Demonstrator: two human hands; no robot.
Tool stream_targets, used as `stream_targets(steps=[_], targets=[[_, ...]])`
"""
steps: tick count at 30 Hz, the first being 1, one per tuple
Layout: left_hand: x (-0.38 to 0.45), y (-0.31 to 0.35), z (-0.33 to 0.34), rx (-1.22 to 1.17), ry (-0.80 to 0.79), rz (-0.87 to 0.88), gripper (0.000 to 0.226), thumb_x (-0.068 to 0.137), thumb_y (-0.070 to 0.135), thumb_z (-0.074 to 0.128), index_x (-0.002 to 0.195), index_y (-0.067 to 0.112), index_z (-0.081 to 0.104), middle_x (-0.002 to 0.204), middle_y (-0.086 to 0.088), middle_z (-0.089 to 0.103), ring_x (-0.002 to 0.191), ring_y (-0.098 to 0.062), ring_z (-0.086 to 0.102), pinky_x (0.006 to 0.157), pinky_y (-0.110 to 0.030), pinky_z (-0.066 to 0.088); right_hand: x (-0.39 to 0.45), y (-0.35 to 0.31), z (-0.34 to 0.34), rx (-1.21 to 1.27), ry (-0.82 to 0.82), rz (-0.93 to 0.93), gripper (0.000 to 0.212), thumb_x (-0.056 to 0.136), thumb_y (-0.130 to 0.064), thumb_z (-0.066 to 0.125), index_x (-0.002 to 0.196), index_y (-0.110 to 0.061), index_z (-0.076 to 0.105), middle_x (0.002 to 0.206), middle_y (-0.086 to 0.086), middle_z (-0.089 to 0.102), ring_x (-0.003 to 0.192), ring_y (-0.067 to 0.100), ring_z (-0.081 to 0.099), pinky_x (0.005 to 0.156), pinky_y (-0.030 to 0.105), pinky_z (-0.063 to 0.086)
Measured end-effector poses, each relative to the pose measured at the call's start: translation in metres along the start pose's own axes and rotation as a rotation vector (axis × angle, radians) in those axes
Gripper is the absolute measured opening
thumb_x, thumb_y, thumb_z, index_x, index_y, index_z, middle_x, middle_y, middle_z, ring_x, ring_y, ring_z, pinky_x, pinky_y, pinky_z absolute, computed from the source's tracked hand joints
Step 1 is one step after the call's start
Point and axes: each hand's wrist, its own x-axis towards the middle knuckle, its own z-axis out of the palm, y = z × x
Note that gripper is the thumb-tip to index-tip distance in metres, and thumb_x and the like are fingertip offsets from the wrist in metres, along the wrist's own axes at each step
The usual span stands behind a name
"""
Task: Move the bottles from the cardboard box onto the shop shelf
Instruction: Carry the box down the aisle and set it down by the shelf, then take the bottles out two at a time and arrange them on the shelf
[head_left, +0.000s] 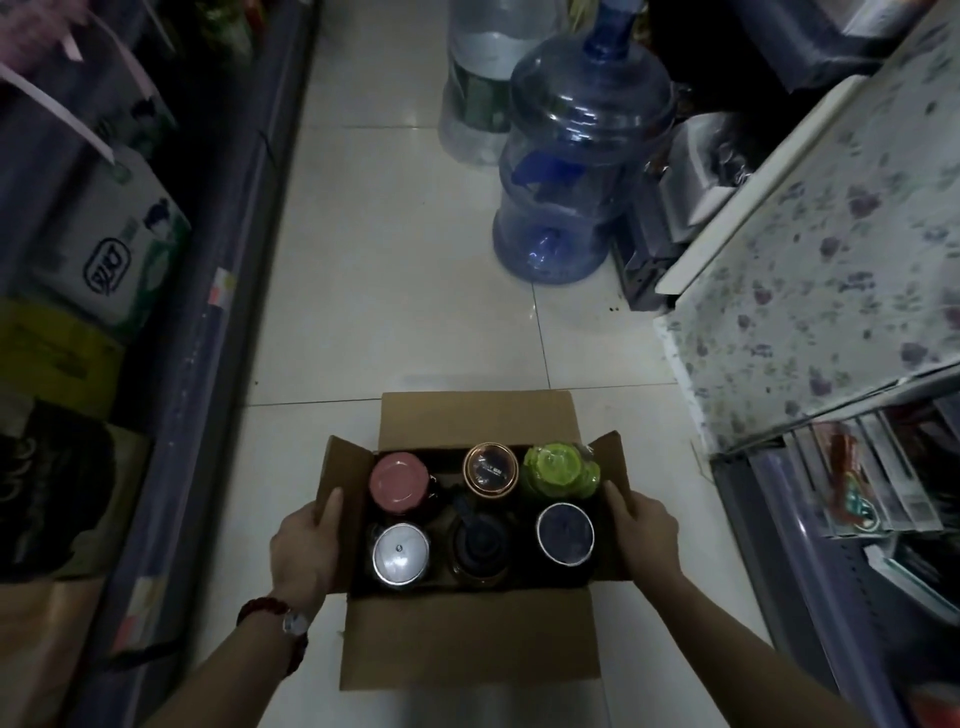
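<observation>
Brown cardboard box (467, 639) sits between two shelves, with all six bottles (399, 480) inside. The left hand (304, 551) and right hand (647, 535) grip its side flaps. No bottle is on a shelf (218, 291) yet.

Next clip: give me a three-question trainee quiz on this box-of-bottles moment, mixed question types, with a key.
1. True or false: the open brown cardboard box holds six upright bottles in two rows of three.
2. Multiple choice: which lid sits in the far right corner of the box? A) the pink round lid B) the bright green translucent lid C) the silver metal lid
3. Fill in: the left hand and right hand each grip a side ____ of the box.

Key: 1 true; 2 B; 3 flap. No bottle has left the box yet, and both hands have fingers curled over the side flaps.
</observation>
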Motion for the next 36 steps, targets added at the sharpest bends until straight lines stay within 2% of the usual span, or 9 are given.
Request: stream_targets(steps=[3, 5, 8, 10, 13, 22, 27, 33, 36], targets=[[0.001, 0.001, -0.004, 0.030, -0.089, -0.042, 0.041, 0.096, 0.037, 0.047, 0.109, 0.003, 0.065, 0.107, -0.024, 0.067, 0.098, -0.041, 0.061, 0.090, -0.043, 0.047, -0.005, -0.001, -0.002, -0.005, -0.072, 0.025, 0.037, 0.098, -0.033, 0.047, 0.065, -0.018, 0.053, 0.066, 0.002, 0.058, 0.076, 0.031, 0.059, 0.055, 0.029, 0.032], [-0.001, 0.009, -0.009, 0.088, -0.150, -0.053, 0.045, 0.094, 0.031, 0.052, 0.131, 0.006, 0.050, 0.124, -0.024, 0.060, 0.111, -0.042, 0.056, 0.097, -0.046, 0.045, -0.012, -0.008, -0.002, -0.002, -0.131, 0.083, 0.024, 0.096, -0.031, 0.052, 0.102, -0.010, 0.061, 0.098, 0.012, 0.066, 0.099, 0.036, 0.061, 0.071, 0.031, 0.039], [-0.013, 0.034, -0.016, 0.138, -0.023, 0.060, 0.062, 0.088, 0.016, 0.059, 0.144, 0.008, 0.034, 0.136, -0.025, 0.044, 0.123, -0.045, 0.043, 0.102, -0.050, 0.039, -0.031, -0.022, -0.003, -0.087, 0.027, 0.054, 0.056, 0.091, -0.024, 0.061, 0.138, -0.002, 0.041, 0.136, 0.022, 0.049, 0.124, 0.040, 0.048, 0.098, 0.045, 0.044], [-0.024, 0.049, -0.017, 0.140, 0.034, 0.313, 0.052, 0.086, 0.008, 0.059, 0.137, 0.009, 0.044, 0.136, -0.018, 0.044, 0.125, -0.037, 0.040, 0.104, -0.043, 0.037, -0.047, -0.033, -0.006, -0.135, 0.181, -0.144, 0.058, 0.087, -0.017, 0.064, 0.140, -0.005, 0.042, 0.142, 0.018, 0.045, 0.131, 0.036, 0.042, 0.106, 0.046, 0.039], [-0.027, 0.054, -0.006, 0.094, -0.066, 0.553, 0.040, 0.086, 0.011, 0.063, 0.125, 0.015, 0.056, 0.131, -0.006, 0.048, 0.119, -0.020, 0.044, 0.102, -0.027, 0.036, -0.063, -0.032, 0.007, 0.009, 0.131, -0.349, 0.054, 0.090, -0.016, 0.061, 0.141, -0.014, 0.042, 0.143, 0.006, 0.045, 0.132, 0.022, 0.041, 0.109, 0.038, 0.039], [0.012, 0.013, 0.037, -0.015, -0.275, 0.597, 0.071, 0.070, 0.036, 0.081, 0.133, 0.037, 0.049, 0.143, -0.001, 0.039, 0.136, -0.015, 0.035, 0.110, -0.023, 0.027, -0.065, 0.020, 0.063, 0.255, 0.177, -0.309, 0.071, 0.073, -0.025, 0.081, 0.134, -0.016, 0.047, 0.134, 0.006, 0.047, 0.124, 0.019, 0.045, 0.095, 0.026, 0.039], [0.025, 0.006, 0.048, -0.067, -0.329, 0.566, 0.083, 0.066, 0.010, 0.084, 0.118, 0.057, 0.038, 0.150, -0.002, 0.027, 0.138, -0.013, 0.030, 0.106, -0.018, 0.023, -0.059, 0.038, 0.077, 0.283, 0.189, -0.337, 0.079, 0.065, -0.026, 0.087, 0.133, -0.021, 0.046, 0.130, 0.002, 0.049, 0.121, 0.014, 0.046, 0.096, 0.024, 0.039], [0.039, 0.003, 0.052, -0.045, -0.332, 0.543, 0.100, 0.051, 0.027, 0.092, 0.137, 0.037, 0.041, 0.138, -0.002, 0.042, 0.126, -0.016, 0.043, 0.106, -0.024, 0.032, -0.053, 0.034, 0.085, 0.396, 0.177, -0.271, 0.094, 0.061, -0.030, 0.089, 0.140, -0.025, 0.040, 0.134, -0.006, 0.052, 0.122, 0.009, 0.049, 0.102, 0.028, 0.041], [0.040, 0.004, 0.051, -0.087, -0.315, 0.517, 0.104, 0.042, 0.037, 0.090, 0.134, 0.036, 0.041, 0.126, 0.002, 0.055, 0.116, -0.017, 0.055, 0.103, -0.032, 0.045, -0.048, 0.028, 0.088, 0.464, 0.174, -0.195, 0.081, 0.060, -0.030, 0.090, 0.128, -0.031, 0.046, 0.122, -0.010, 0.059, 0.115, 0.011, 0.055, 0.096, 0.028, 0.044]])
